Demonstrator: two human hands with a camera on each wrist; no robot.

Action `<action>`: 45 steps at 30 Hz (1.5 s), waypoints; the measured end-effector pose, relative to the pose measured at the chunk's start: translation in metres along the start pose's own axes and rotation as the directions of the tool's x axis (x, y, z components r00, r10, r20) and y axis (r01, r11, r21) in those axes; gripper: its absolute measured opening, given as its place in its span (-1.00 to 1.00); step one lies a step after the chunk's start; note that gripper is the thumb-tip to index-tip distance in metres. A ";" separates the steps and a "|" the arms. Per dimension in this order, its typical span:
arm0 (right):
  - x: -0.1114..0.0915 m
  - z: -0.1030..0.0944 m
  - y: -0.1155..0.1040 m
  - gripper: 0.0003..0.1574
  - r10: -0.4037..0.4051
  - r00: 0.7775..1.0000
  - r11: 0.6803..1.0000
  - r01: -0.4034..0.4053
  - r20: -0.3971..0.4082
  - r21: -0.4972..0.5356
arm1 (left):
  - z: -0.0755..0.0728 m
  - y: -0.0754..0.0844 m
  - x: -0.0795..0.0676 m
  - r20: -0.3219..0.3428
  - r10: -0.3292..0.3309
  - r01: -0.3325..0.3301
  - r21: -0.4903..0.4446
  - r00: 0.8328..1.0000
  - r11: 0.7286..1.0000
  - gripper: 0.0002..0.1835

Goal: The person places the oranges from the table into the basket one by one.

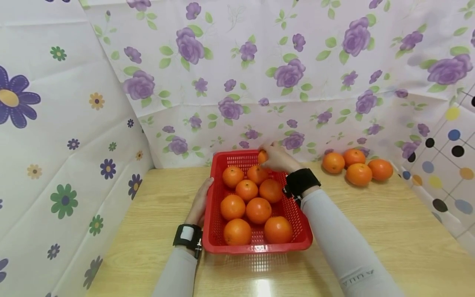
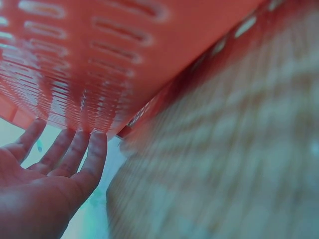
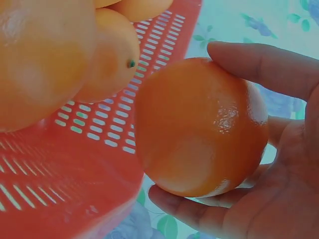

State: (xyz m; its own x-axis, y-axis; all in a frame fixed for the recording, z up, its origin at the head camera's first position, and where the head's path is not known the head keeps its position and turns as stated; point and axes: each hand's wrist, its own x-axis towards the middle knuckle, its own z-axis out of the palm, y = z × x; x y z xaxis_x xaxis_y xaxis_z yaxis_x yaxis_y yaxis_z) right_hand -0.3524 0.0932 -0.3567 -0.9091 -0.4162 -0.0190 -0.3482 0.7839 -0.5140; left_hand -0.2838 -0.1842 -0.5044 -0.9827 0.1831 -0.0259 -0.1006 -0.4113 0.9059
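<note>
A red plastic basket (image 1: 259, 249) stands on the wooden table with several oranges (image 1: 258, 210) inside. At the basket's far right corner my right hand (image 1: 276, 159) grips one orange (image 3: 199, 129) between thumb and fingers, by the rim. The right wrist view shows that orange held close to the slotted wall, other oranges beyond it. Against the basket's left side rests my left hand (image 1: 200, 200). In the left wrist view its fingers (image 2: 94, 159) are extended, tips at the outer wall; its thumb cannot be made out there.
A group of several oranges (image 1: 359, 174) lies on the table at the back right, near the wall. Flower-print sheeting (image 1: 237, 82) stands behind the table, with more patterned sheeting on both sides. Wooden tabletop (image 1: 148, 247) extends left and right of the basket.
</note>
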 end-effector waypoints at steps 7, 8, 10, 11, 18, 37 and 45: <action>0.004 0.000 0.003 -0.30 0.024 0.997 0.999 -0.021 0.079 -0.030 | -0.001 0.000 0.001 -0.010 -0.009 0.009 0.040 1.000 0.999 -0.35; 0.005 0.000 0.003 -0.30 0.027 0.996 0.999 -0.023 0.090 -0.040 | -0.001 0.000 0.002 -0.013 -0.011 0.011 0.044 1.000 0.999 -0.35; 0.006 0.000 0.005 -0.31 0.034 0.994 0.997 -0.026 0.109 -0.071 | -0.001 0.000 0.002 -0.015 -0.013 0.013 0.043 1.000 0.999 -0.36; 0.007 0.001 0.006 -0.30 0.042 0.992 0.996 -0.032 0.119 -0.086 | 0.000 0.000 0.002 -0.013 -0.013 0.014 0.039 1.000 0.999 -0.37; 0.010 0.003 0.008 -0.24 0.084 0.982 0.983 -0.054 0.167 -0.176 | 0.000 0.000 0.002 -0.012 -0.018 0.018 0.029 1.000 0.999 -0.38; 0.009 0.003 0.005 -0.21 0.086 0.976 0.973 -0.039 0.202 -0.226 | -0.001 0.003 0.000 -0.029 -0.020 0.022 0.046 0.999 0.999 -0.36; 0.008 0.001 0.004 -0.22 0.051 0.981 0.983 -0.016 0.189 -0.185 | -0.003 0.000 -0.001 -0.021 -0.015 0.016 0.047 1.000 0.999 -0.39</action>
State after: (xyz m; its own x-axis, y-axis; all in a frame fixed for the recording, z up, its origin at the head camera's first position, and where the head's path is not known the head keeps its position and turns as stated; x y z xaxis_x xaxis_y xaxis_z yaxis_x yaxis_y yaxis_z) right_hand -0.3610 0.0930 -0.3600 -0.8661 -0.4551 -0.2070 -0.3701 0.8620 -0.3463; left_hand -0.2832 -0.1869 -0.5053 -0.9841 0.1707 -0.0485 -0.1089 -0.3657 0.9243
